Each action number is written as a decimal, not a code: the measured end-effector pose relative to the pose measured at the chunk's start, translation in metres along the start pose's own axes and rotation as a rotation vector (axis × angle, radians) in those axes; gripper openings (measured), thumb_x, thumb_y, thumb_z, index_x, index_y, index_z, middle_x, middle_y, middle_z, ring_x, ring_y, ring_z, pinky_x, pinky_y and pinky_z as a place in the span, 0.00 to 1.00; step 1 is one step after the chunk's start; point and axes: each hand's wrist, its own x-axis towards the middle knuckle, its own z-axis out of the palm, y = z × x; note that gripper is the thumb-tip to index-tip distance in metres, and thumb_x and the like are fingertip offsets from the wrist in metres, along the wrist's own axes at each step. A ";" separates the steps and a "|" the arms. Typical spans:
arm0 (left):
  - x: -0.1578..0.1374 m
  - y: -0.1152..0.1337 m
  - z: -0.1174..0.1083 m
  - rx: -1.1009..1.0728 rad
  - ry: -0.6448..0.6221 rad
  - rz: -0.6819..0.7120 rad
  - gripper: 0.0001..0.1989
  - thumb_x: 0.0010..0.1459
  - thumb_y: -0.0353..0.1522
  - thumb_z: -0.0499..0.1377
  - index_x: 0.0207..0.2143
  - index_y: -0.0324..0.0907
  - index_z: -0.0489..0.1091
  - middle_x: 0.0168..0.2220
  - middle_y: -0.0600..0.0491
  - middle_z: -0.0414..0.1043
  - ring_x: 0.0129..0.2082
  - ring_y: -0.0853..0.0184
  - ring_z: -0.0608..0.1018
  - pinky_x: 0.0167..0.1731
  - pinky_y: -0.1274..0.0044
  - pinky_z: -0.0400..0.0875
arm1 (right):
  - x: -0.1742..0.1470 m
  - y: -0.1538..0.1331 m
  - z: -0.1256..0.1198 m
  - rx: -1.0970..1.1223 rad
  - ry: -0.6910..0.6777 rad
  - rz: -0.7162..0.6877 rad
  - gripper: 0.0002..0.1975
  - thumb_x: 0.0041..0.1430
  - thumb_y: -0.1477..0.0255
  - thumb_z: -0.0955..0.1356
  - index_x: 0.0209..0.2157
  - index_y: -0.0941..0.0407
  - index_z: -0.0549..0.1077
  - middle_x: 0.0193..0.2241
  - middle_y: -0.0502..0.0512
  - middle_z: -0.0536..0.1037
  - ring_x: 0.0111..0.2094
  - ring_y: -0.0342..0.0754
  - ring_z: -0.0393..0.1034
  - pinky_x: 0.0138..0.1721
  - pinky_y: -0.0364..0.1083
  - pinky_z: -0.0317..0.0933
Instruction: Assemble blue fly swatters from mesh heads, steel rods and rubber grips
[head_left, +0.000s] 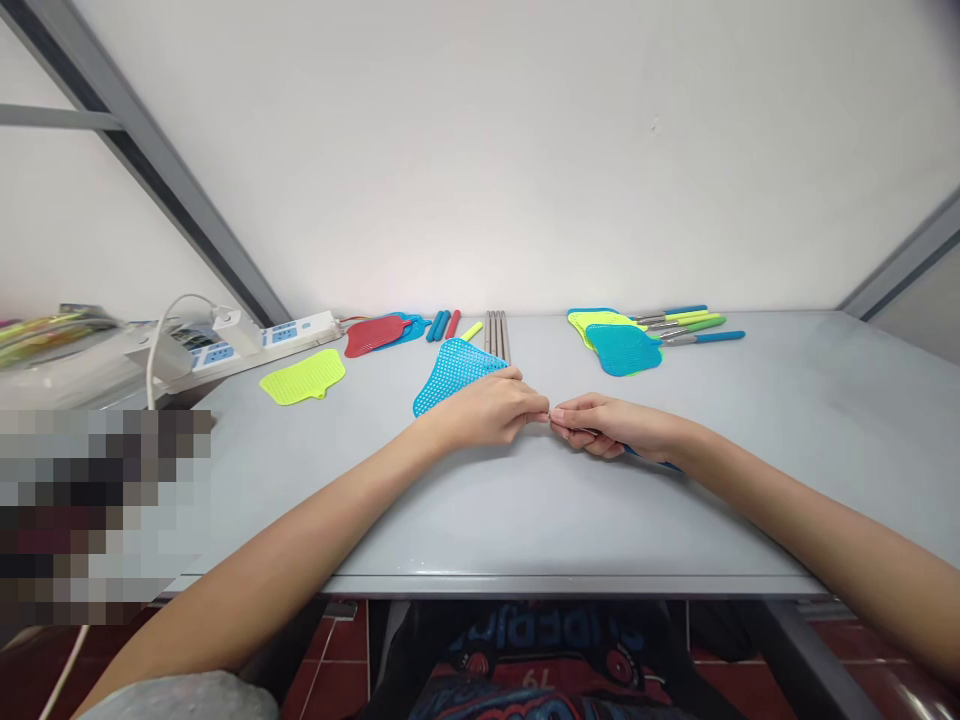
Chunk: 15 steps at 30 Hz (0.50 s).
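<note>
My left hand (495, 408) is closed on a blue perforated fly swatter head (456, 374), whose mesh sticks out behind the fingers. Facing it, my right hand (606, 424) pinches a part at its fingertips. A blue handle (651, 459) runs back beneath that palm and wrist. The fingertips of both hands meet just above the grey table (540, 520), and the joint between the pieces is hidden by them. Just behind the left hand lie several metal rods (497, 330) side by side.
Loose swatter heads, one yellow-green (304, 378) and one red (375, 336), lie at left beside a white power strip (281, 335). Loose blue handles (439, 326) lie near the wall (480, 150). Several swatters with blue and yellow-green heads (622, 350) are piled at back right.
</note>
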 end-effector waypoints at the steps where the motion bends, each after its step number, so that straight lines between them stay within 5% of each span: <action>1: 0.000 -0.002 0.000 -0.009 -0.001 0.000 0.11 0.58 0.26 0.44 0.26 0.40 0.63 0.21 0.57 0.67 0.20 0.73 0.63 0.33 0.77 0.55 | 0.001 0.000 0.000 0.001 0.007 -0.004 0.16 0.58 0.60 0.59 0.24 0.57 0.56 0.19 0.44 0.49 0.16 0.35 0.38 0.15 0.38 0.33; 15: -0.003 -0.007 -0.012 -0.037 -0.020 -0.091 0.15 0.59 0.31 0.43 0.21 0.40 0.62 0.17 0.57 0.60 0.21 0.72 0.61 0.32 0.77 0.57 | -0.002 -0.003 -0.005 -0.046 0.007 -0.034 0.16 0.58 0.61 0.58 0.24 0.58 0.58 0.20 0.45 0.52 0.17 0.35 0.40 0.15 0.38 0.36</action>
